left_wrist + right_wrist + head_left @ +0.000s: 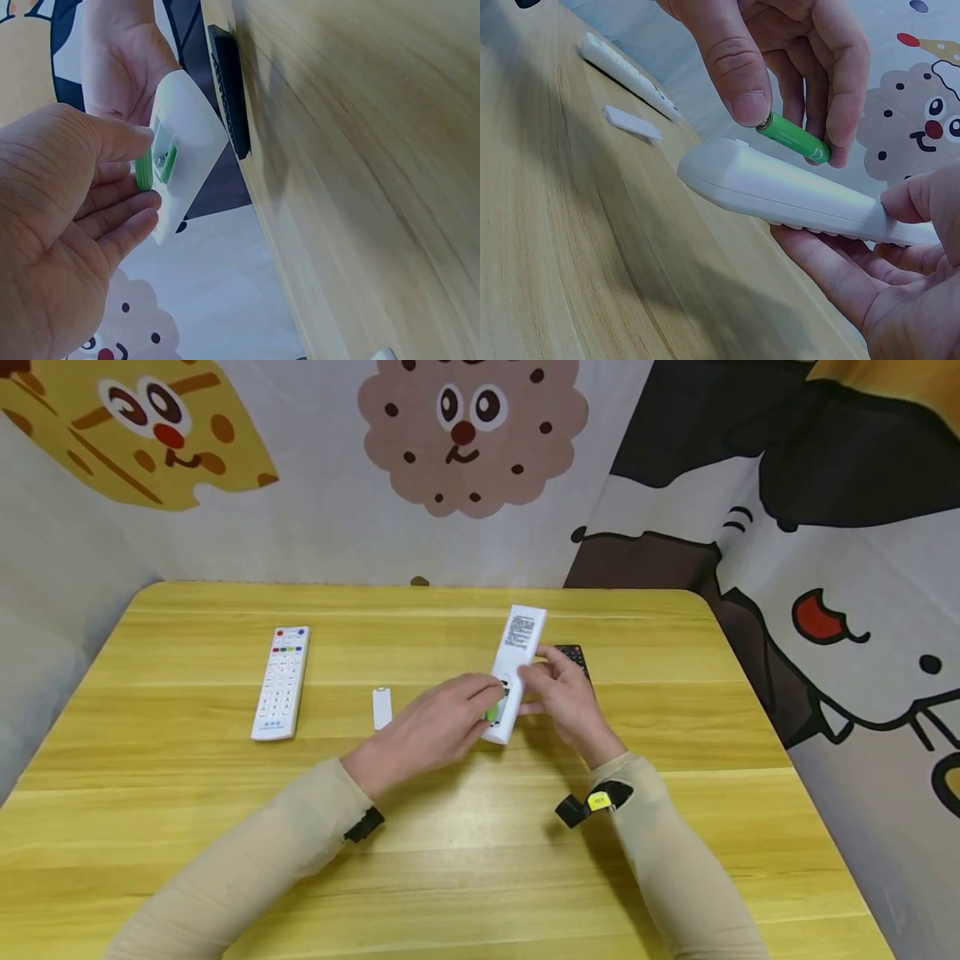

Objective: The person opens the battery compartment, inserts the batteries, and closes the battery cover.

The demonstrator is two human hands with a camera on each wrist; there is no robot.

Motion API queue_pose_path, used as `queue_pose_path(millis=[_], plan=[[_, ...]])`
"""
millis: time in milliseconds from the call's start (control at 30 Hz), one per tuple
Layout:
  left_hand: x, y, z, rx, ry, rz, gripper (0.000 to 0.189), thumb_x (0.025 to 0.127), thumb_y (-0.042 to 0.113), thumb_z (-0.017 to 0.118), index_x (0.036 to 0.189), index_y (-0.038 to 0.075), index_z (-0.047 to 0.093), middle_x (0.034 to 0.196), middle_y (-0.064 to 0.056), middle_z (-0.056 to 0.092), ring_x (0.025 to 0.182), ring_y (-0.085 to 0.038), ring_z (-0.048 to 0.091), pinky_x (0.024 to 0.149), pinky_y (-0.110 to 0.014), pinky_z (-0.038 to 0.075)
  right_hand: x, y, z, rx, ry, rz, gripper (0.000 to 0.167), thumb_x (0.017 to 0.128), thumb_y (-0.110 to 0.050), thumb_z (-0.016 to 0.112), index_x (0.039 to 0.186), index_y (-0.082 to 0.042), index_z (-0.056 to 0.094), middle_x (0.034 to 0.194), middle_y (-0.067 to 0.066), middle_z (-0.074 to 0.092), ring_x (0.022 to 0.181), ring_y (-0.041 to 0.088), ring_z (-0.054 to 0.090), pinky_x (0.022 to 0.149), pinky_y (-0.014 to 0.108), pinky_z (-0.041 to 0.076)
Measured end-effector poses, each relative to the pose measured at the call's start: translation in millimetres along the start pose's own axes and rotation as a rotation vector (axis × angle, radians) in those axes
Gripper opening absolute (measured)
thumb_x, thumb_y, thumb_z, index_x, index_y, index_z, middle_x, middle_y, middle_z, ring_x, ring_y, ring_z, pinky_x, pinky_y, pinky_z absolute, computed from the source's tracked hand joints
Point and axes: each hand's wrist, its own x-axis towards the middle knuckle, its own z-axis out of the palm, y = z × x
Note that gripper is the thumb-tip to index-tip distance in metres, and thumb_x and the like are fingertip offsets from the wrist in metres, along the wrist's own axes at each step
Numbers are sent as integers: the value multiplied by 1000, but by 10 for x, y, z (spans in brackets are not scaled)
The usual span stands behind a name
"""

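A white remote control [521, 643], back side up with its battery compartment uncovered, is held above the table by my right hand [566, 697], thumb on the back and fingers beneath. My left hand [442, 718] pinches a green battery [799, 139] between thumb and fingers, just over the compartment. In the left wrist view another green battery [169, 163] shows inside the compartment, near a metal spring. On the table left of my left hand lies the small white battery cover [382, 707].
A second white remote [281, 685] lies buttons up at the left of the wooden table [465, 877]. A black remote [573, 658] lies partly hidden behind my right hand. A cartoon-printed cloth [315, 543] hangs beyond the table's far edge.
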Motion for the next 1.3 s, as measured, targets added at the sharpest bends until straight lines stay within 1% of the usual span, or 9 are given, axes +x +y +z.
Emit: queue_pose_path(millis=[133, 400, 600, 833, 933, 1133, 1300], plan=[[-17, -2, 7, -1, 9, 16, 38, 93, 3, 76, 128, -4, 66, 130, -16, 66, 123, -29, 63, 110, -36, 51, 3, -3, 6, 2, -7, -2, 45, 106, -13, 54, 150, -6, 47, 119, 23, 60, 90, 25, 70, 72, 38, 66], [-50, -8, 11, -2, 8, 35, 35, 92, 5, 77, 125, -3, 68, 133, -17, 66, 125, -29, 62, 111, -36, 50, 6, -1, 23, 13, -11, 8, 44, 106, -13, 54, 149, -7, 48, 121, 23, 60, 93, 26, 70, 74, 39, 66], [-55, -12, 16, -7, 17, 51, 35, 92, 4, 77, 125, -2, 69, 134, -16, 66, 125, -27, 62, 111, -34, 50, -1, -27, 34, 18, -25, -4, 45, 106, -12, 53, 150, -6, 47, 122, 24, 61, 93, 27, 70, 74, 39, 66], [-68, -6, 11, -10, 0, 44, 33, 92, 4, 77, 124, -1, 70, 137, -15, 65, 127, -28, 61, 112, -34, 49, -8, -38, 40, 34, -39, -7, 45, 106, -11, 52, 151, -5, 46, 122, 24, 61, 92, 26, 70, 74, 39, 66], [-77, -7, 13, -7, -1, 51, 33, 93, 4, 76, 125, -2, 70, 138, -15, 64, 128, -28, 61, 113, -33, 48, -4, -33, 36, 41, -38, -7, 45, 106, -10, 52, 150, -4, 46, 121, 24, 61, 92, 25, 70, 74, 38, 66], [-74, -10, 25, 0, 14, 76, 28, 94, 2, 74, 121, -2, 72, 134, -15, 66, 125, -28, 62, 112, -32, 49, -9, -40, 31, 38, -35, -5, 44, 106, -12, 52, 149, -4, 46, 122, 24, 60, 93, 27, 69, 72, 37, 65], [-65, -12, 21, 5, 12, 75, 27, 94, 2, 74, 121, -2, 72, 132, -14, 67, 124, -26, 62, 111, -30, 49, -13, -47, 30, 41, -41, -5, 44, 107, -12, 51, 150, -4, 46, 123, 24, 59, 96, 29, 69, 74, 38, 66]])
